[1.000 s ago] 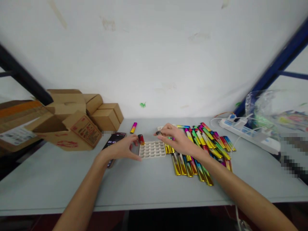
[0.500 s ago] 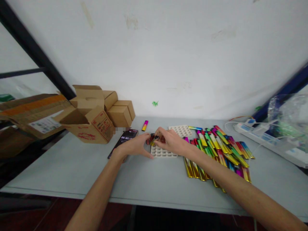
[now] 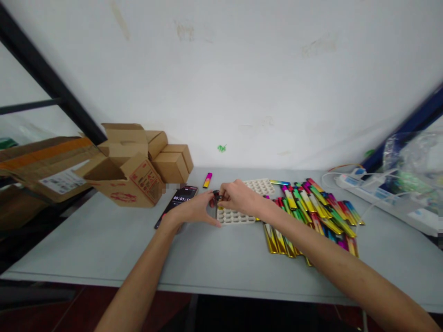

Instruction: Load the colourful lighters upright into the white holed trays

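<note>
My right hand [image 3: 238, 197] pinches a lighter, mostly hidden by the fingers, at the back left corner of the near white tray with rows of holes [image 3: 238, 217]. Dark lighter tops [image 3: 216, 193] show beside these fingertips. Around the tray's left edge curves my left hand [image 3: 195, 210], its thumb and fingers wide apart; its fingertips are close to the dark tops, and I cannot tell whether they touch. A pile of shiny multicoloured lighters [image 3: 311, 205] lies to the right, partly under my right forearm.
Behind is a second holed tray [image 3: 261, 186] with a lighter [image 3: 280, 183] near it. A pink-yellow lighter [image 3: 207, 180] lies alone. A phone [image 3: 178, 201] showing a timer lies left, by an open cardboard box [image 3: 128, 184] and smaller boxes [image 3: 171, 166]. A power strip [image 3: 380, 196] is at right.
My right hand has shifted slightly left and the lighter in its fingers has gone lower, toward the tray's corner. The left hand has hardly moved; the camera view has shifted a little.
</note>
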`<state>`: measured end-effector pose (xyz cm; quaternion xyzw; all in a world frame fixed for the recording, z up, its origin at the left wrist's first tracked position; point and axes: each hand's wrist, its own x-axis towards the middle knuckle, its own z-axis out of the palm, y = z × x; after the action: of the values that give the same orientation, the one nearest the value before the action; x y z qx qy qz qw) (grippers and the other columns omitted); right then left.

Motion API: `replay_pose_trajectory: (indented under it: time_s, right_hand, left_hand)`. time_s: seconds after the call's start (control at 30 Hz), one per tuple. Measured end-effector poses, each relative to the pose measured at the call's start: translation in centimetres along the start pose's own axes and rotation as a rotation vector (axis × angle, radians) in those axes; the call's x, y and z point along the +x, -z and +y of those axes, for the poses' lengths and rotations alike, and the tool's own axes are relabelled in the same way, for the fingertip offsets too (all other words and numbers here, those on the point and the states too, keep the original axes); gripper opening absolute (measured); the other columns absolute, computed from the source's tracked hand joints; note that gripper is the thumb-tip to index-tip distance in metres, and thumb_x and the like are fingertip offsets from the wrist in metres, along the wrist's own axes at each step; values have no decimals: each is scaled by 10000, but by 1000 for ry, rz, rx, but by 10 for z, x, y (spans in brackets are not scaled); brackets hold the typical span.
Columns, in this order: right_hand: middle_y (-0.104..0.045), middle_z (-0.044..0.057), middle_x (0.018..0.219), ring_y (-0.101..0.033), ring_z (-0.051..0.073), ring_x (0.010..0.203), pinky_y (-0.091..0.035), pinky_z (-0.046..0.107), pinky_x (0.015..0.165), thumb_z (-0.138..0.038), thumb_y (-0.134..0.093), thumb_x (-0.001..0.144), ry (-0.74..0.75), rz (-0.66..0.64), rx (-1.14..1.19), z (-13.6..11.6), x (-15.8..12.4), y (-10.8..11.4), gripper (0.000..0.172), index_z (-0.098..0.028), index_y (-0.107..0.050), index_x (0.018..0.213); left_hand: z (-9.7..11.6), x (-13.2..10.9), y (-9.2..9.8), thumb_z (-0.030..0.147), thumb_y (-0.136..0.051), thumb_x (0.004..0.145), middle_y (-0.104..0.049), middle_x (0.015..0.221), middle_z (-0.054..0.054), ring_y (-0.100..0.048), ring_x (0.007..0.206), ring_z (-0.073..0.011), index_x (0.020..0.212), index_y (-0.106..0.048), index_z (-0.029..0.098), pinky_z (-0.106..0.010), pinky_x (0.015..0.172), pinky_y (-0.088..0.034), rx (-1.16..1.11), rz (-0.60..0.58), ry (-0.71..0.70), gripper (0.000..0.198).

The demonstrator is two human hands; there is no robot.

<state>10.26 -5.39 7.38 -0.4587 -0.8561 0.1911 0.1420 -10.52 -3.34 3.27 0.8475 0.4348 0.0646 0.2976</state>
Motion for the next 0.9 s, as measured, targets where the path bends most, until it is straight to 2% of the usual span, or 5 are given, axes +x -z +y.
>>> replay_pose_trajectory:
  time_s: [0.2,0.53,0.7,0.8,0.9]
  right_hand:
    - [-780,47,678,-717,177,615,-461,251,625,-192,-770,906,-125,68,214,1,-6,-12,117,-154,-739,800]
    - [-817,102,798,-752,199,730,-433,248,647,-303,-825,903,-62,37,69,13,-11,-17,187,-124,-784,867]
    - [-819,77,802,-764,180,735,-486,225,660,-268,-837,878,-74,133,220,39,-41,4,163,-131,-777,942]
    - [-811,55,795,-743,164,705,-499,233,659,-270,-782,911,-113,277,202,62,-69,26,109,-161,-778,909]
    - [-796,42,766,-725,164,680,-494,242,642,-308,-725,947,-171,314,187,80,-95,43,149,-166,-774,951]
  left_hand:
    - [4,0,1,599,-875,588,-600,976,-32,-586,919,-275,897,-529,229,-362,822,-468,31,1,-18,594]
    - [6,-3,4,686,-826,661,-681,960,-46,-645,875,-266,982,-622,203,-350,756,-508,17,39,-5,615]
    - [7,1,4,670,-770,774,-756,936,-45,-703,799,-228,1301,-632,206,-324,698,-552,-168,141,-15,715]
    - [5,6,3,640,-739,828,-787,990,-61,-728,811,-219,1159,-706,210,-324,727,-581,-177,189,-57,544]
    - [4,9,2,641,-736,830,-801,968,-57,-730,792,-216,1034,-728,207,-318,717,-591,-190,206,-60,479]
